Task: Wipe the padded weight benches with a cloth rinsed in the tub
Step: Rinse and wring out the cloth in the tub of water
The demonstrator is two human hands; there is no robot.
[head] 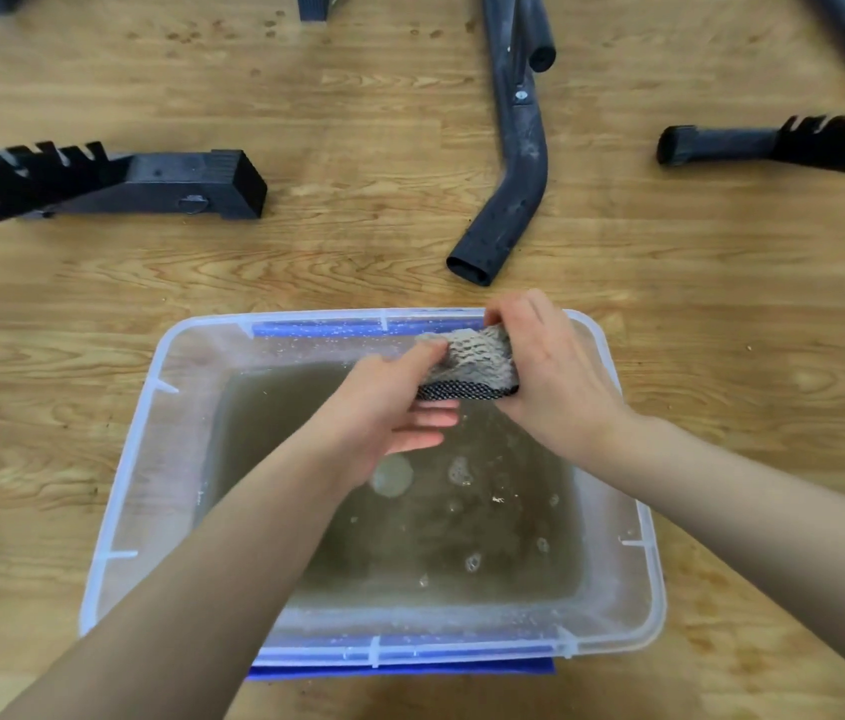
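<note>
We see a clear plastic tub with blue handles (166, 459), low in the frame, holding murky brown water (436, 537). Above it, the left hand (399, 402) pinches one end of a grey honeycomb cloth with black mesh edging (472, 361). The right hand (550, 376) curls round the other end, probably wringing so drips fall back in. We count one tub, one cloth, two hands, and three black metal bench legs (519, 189) across the upper frame.

A single wide-angle camera, worn on the person's head, looks forward and steeply down at the tub (160, 485) on the wooden floor (358, 262), close below. Black bench frames (519, 148) line the view's far top edge.
</note>
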